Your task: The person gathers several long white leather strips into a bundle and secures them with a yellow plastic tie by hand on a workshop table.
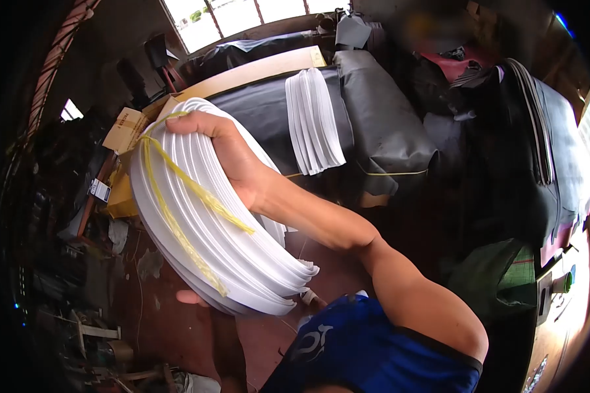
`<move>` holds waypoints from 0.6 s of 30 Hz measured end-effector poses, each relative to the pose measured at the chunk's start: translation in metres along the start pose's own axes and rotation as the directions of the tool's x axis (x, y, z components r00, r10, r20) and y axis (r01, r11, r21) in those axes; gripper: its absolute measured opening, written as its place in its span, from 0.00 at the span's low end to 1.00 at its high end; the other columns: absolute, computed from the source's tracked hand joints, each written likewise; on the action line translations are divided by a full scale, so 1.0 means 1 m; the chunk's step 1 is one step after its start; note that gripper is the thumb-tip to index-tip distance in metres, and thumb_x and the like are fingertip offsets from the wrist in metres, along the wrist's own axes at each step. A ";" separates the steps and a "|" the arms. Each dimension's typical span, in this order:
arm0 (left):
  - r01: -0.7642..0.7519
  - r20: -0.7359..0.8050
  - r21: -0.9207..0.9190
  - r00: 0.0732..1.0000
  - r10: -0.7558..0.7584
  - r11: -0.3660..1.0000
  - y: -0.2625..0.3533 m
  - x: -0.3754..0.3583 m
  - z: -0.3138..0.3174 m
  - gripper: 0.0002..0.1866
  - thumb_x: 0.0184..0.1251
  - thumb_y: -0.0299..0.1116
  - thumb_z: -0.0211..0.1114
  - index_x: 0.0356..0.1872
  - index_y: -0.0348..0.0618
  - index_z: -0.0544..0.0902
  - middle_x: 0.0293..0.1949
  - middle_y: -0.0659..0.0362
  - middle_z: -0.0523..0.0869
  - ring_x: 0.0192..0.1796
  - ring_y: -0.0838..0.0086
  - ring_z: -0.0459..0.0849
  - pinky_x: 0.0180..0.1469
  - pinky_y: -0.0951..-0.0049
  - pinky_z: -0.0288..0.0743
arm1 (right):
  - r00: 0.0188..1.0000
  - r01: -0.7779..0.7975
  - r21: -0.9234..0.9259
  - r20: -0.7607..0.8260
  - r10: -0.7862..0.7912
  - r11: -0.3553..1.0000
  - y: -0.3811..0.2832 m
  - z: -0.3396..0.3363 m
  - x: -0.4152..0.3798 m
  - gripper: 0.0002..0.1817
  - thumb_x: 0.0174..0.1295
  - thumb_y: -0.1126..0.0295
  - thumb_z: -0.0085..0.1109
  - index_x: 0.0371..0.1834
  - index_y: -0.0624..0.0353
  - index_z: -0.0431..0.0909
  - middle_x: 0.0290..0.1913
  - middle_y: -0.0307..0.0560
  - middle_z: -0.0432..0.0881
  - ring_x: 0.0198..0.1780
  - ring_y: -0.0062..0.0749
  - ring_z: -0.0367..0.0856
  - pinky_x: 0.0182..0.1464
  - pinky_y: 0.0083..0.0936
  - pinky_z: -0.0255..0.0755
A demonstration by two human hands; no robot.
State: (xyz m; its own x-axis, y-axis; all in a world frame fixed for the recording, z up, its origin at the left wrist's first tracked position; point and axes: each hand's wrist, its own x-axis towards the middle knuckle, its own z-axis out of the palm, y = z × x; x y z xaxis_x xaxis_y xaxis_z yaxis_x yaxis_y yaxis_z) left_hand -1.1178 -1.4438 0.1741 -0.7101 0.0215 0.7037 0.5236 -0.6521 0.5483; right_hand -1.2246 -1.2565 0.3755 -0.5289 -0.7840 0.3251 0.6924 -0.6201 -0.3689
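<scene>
Dim workroom clutter surrounds a bundle of white strips (200, 216), held up above a reddish floor (180, 334). Many long, thin bands nest in one deep curve, smooth-faced and probably foam, so the bundle should be light, springy and easily creased, with layers that may slide over one another. The right hand (236, 157) has its fingers grasping it near the upper end, beside a crinkled yellow plastic tie (210, 200); that bound end looks the surest hold, since the lower ends fan apart. The left hand (190, 298) is mostly hidden beneath the lower part; whether it grips, I cannot tell. Beyond, a straighter stack of white strips (313, 121) lies on glossy black sheeting (259, 111), and farther left stands a stiff cardboard box (126, 130).
</scene>
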 end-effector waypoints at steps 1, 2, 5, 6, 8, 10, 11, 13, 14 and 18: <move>0.000 -0.006 0.002 1.000 0.000 1.000 0.002 0.005 -0.016 0.48 0.66 0.69 0.47 0.77 0.46 0.48 0.76 0.56 0.54 0.76 0.68 0.55 0.78 0.62 0.45 | 1.000 0.007 0.014 -0.013 -0.007 1.000 0.003 -0.008 0.013 0.13 0.54 0.60 0.62 0.35 0.58 0.82 0.33 0.47 0.85 0.32 0.34 0.83 0.40 0.32 0.77; -0.003 -0.006 -0.004 1.000 0.003 1.000 0.003 0.014 -0.033 0.48 0.66 0.69 0.47 0.77 0.46 0.48 0.76 0.56 0.54 0.76 0.68 0.54 0.78 0.62 0.45 | 1.000 -0.008 0.027 0.004 0.007 1.000 0.003 -0.014 0.030 0.13 0.54 0.60 0.62 0.35 0.57 0.82 0.33 0.46 0.85 0.32 0.34 0.83 0.40 0.31 0.77; -0.002 0.015 -0.043 1.000 0.002 0.999 0.002 0.045 -0.079 0.48 0.66 0.70 0.46 0.77 0.47 0.48 0.76 0.56 0.53 0.76 0.68 0.54 0.78 0.61 0.45 | 0.999 -0.006 0.083 0.044 0.003 0.996 0.000 -0.024 0.071 0.12 0.57 0.62 0.61 0.37 0.59 0.82 0.34 0.46 0.86 0.31 0.33 0.84 0.39 0.30 0.79; 0.004 0.024 -0.071 1.000 -0.002 0.997 -0.002 0.056 -0.093 0.48 0.66 0.70 0.46 0.77 0.47 0.47 0.76 0.56 0.53 0.76 0.68 0.54 0.78 0.61 0.45 | 0.998 -0.005 0.135 0.059 -0.003 0.991 -0.001 -0.029 0.079 0.11 0.59 0.65 0.60 0.39 0.60 0.82 0.34 0.47 0.86 0.30 0.32 0.86 0.38 0.30 0.82; 0.011 0.036 -0.121 0.999 -0.007 0.993 -0.009 0.083 -0.119 0.48 0.66 0.70 0.46 0.77 0.47 0.47 0.77 0.57 0.52 0.76 0.68 0.54 0.78 0.61 0.45 | 0.997 0.043 0.148 0.055 -0.052 0.988 -0.009 -0.042 0.107 0.11 0.59 0.65 0.60 0.39 0.59 0.82 0.35 0.47 0.87 0.30 0.30 0.86 0.38 0.28 0.82; 0.029 0.043 -0.175 0.999 -0.022 0.984 -0.021 0.107 -0.146 0.48 0.65 0.70 0.46 0.77 0.48 0.47 0.77 0.57 0.52 0.76 0.67 0.54 0.78 0.61 0.45 | 0.992 0.057 0.166 0.101 -0.075 0.985 -0.020 -0.053 0.130 0.10 0.59 0.64 0.60 0.37 0.59 0.83 0.33 0.46 0.87 0.29 0.29 0.86 0.36 0.27 0.82; 0.034 0.046 -0.201 0.999 -0.025 0.979 -0.028 0.118 -0.159 0.48 0.65 0.70 0.46 0.77 0.48 0.47 0.77 0.57 0.52 0.76 0.67 0.54 0.78 0.61 0.45 | 0.990 0.040 0.210 0.123 -0.067 0.977 -0.028 -0.055 0.140 0.11 0.59 0.63 0.60 0.34 0.60 0.83 0.31 0.46 0.87 0.27 0.29 0.85 0.34 0.27 0.82; 0.041 0.033 -0.259 0.999 -0.033 0.965 -0.046 0.140 -0.182 0.48 0.65 0.70 0.45 0.77 0.48 0.47 0.77 0.57 0.51 0.76 0.67 0.54 0.78 0.60 0.45 | 0.997 0.064 0.184 0.033 -0.071 0.981 -0.045 -0.077 0.169 0.12 0.58 0.62 0.60 0.32 0.60 0.83 0.29 0.46 0.85 0.26 0.31 0.84 0.34 0.28 0.81; 0.049 0.034 -0.286 0.999 -0.041 0.957 -0.059 0.155 -0.194 0.48 0.65 0.70 0.45 0.77 0.48 0.47 0.77 0.57 0.51 0.76 0.67 0.54 0.78 0.60 0.45 | 0.996 0.082 0.152 -0.045 -0.076 0.985 -0.057 -0.089 0.185 0.12 0.57 0.60 0.60 0.29 0.59 0.82 0.27 0.46 0.84 0.25 0.33 0.82 0.35 0.29 0.79; 0.065 0.075 -0.406 0.996 -0.038 0.911 -0.113 0.206 -0.244 0.48 0.65 0.71 0.45 0.77 0.49 0.47 0.77 0.57 0.50 0.76 0.66 0.53 0.78 0.60 0.45 | 0.994 0.089 0.118 0.048 -0.095 0.989 -0.121 -0.172 0.264 0.15 0.58 0.61 0.56 0.28 0.64 0.81 0.28 0.52 0.85 0.25 0.39 0.84 0.35 0.32 0.82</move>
State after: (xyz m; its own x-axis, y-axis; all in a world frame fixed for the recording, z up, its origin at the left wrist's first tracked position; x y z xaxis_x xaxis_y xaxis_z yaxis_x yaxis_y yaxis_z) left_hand -1.4380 -1.5501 0.1468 -0.6921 0.1027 0.7145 0.2397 -0.9009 0.3617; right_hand -1.5324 -1.3934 0.3558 -0.5680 -0.7192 0.4002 0.6959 -0.6793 -0.2330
